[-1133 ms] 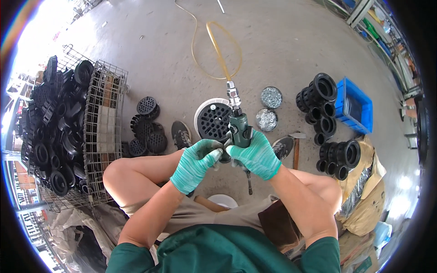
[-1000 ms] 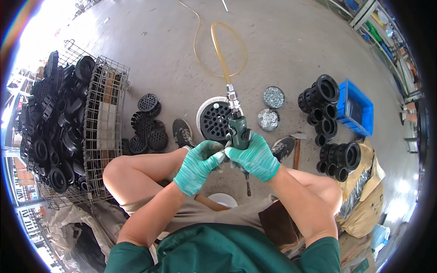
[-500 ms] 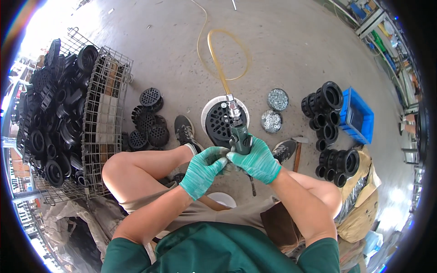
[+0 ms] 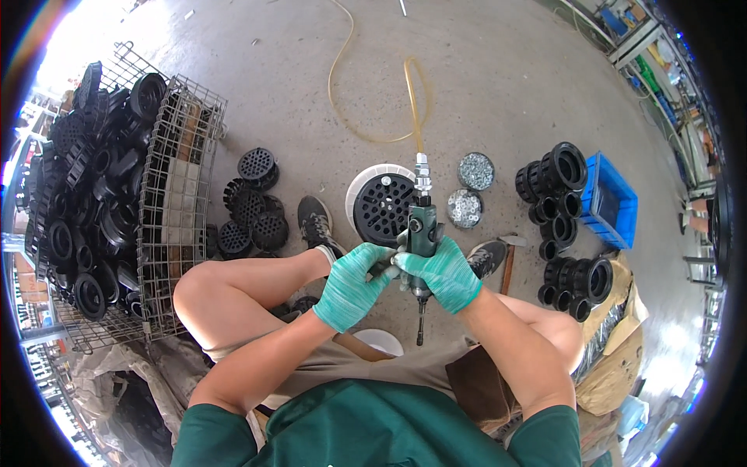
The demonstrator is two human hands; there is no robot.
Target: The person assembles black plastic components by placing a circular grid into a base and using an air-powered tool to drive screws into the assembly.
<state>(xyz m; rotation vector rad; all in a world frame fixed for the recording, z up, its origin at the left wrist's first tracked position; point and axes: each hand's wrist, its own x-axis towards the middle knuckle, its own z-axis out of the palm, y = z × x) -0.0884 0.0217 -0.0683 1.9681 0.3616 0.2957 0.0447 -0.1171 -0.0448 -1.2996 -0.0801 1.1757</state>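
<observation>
Two hands are held close together at the centre of the frame. By the right hand [image 4: 441,272] the air tool [image 4: 422,233] is grasped, its green body wrapped by the fingers and its bit [image 4: 421,323] pointed toward the lower edge. The thumb and fingers of the left hand [image 4: 354,286] are curled inward, right beside the right fingertips; whether a small part is pinched there cannot be told. The tool is best held firmly in the right palm, its bit clear of the glove cloth; anything small is best pinched by the very fingertips, and the hose [image 4: 412,86], looped toward the top of the frame, is best left slack.

At lower centre, a white bowl [image 4: 379,341] is partly covered and its contents cannot be made out. Above the hands, a black grate [image 4: 384,208] is ringed by a white rim [image 4: 359,187]. Right of it, the lower tub [image 4: 482,212] is filled with pale washers [image 4: 464,208], and the upper tub [image 4: 493,174] with small grey metal pieces [image 4: 475,170]. At the right, a blue crate [image 4: 608,231] is seen, its dark contents unclear. At the left, a wire cage [image 4: 181,187] is heaped with black parts [image 4: 85,202].
</observation>
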